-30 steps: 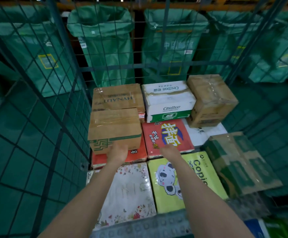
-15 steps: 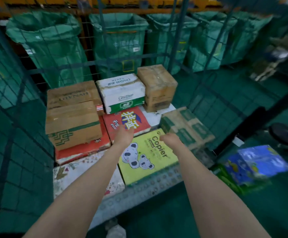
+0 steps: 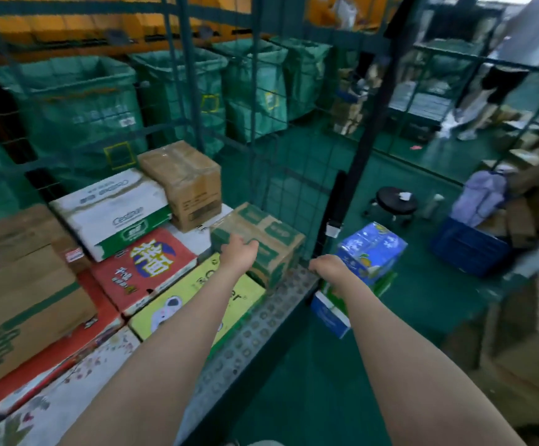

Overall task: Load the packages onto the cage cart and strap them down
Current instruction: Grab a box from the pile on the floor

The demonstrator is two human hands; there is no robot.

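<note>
The cage cart (image 3: 261, 326) holds several packages: a yellow copier-paper box (image 3: 197, 294), a red box (image 3: 146, 268), a white Cestbon box (image 3: 117, 210), a tall brown box (image 3: 184, 178) and a green-and-brown carton (image 3: 271, 233) at the right edge. My left hand (image 3: 241, 252) rests on the near corner of that green-and-brown carton. My right hand (image 3: 327, 268) hovers loosely curled beside the cart's front right corner and holds nothing. Just beyond it a blue package (image 3: 371, 249) lies on other boxes on the floor. A black strap (image 3: 335, 204) hangs on the corner post.
Mesh walls enclose the cart's left, back and right. Green sacks (image 3: 78, 107) stand behind it. A black stool (image 3: 397, 201) and a blue crate (image 3: 471, 246) stand on the green floor to the right. Cardboard boxes (image 3: 519, 365) are stacked near right. A person (image 3: 503, 75) stands far right.
My view has swung right. My left hand moved from the red box over to the green-and-brown carton. My right hand moved off the yellow box, past the cart's corner.
</note>
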